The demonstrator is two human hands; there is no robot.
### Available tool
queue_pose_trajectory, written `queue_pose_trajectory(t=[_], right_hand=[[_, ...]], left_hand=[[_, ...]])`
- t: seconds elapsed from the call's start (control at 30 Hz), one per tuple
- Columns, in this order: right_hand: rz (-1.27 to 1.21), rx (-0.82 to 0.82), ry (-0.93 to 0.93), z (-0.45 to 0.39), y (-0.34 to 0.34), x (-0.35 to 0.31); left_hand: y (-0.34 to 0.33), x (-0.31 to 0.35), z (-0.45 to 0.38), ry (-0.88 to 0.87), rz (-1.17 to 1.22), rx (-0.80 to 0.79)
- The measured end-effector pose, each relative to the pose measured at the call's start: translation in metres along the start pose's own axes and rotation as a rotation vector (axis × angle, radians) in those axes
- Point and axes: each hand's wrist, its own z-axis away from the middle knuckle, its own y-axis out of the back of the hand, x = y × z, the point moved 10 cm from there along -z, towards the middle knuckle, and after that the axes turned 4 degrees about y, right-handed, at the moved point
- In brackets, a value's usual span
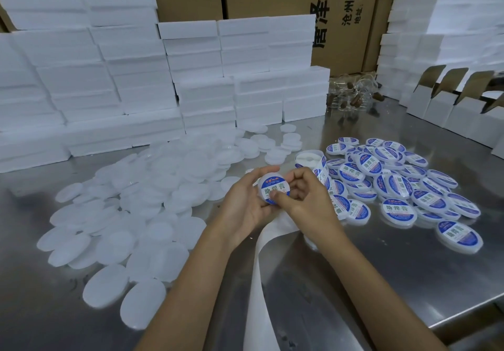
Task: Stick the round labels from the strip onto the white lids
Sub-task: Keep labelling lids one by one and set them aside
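Just right of the left hand, which grips the lid, the right hand presses its thumb on the round label, the labelled pile lying further right.

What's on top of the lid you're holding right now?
A round blue-and-white label lies on the lid held in the left hand. The right hand thumb presses its lower edge, covering that part; the lid's underside is hidden.
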Motion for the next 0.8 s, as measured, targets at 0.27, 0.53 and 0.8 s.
queue_pose_trajectory(t=[0.27,0.53,0.8], right_hand=[[0.039,0.067,0.000,-0.002,0.007,0.004],[0.078,0.077,0.026,-0.003,0.010,0.006],[0.295,0.109,0.158,0.001,0.011,-0.005]], left_hand=[[-0.007,-0.001,0.001,-0.029,-0.034,-0.009],[-0.008,0.000,0.005,-0.050,-0.122,0.053],[-0.009,0.003,0.007,-0.090,-0.202,0.110]])
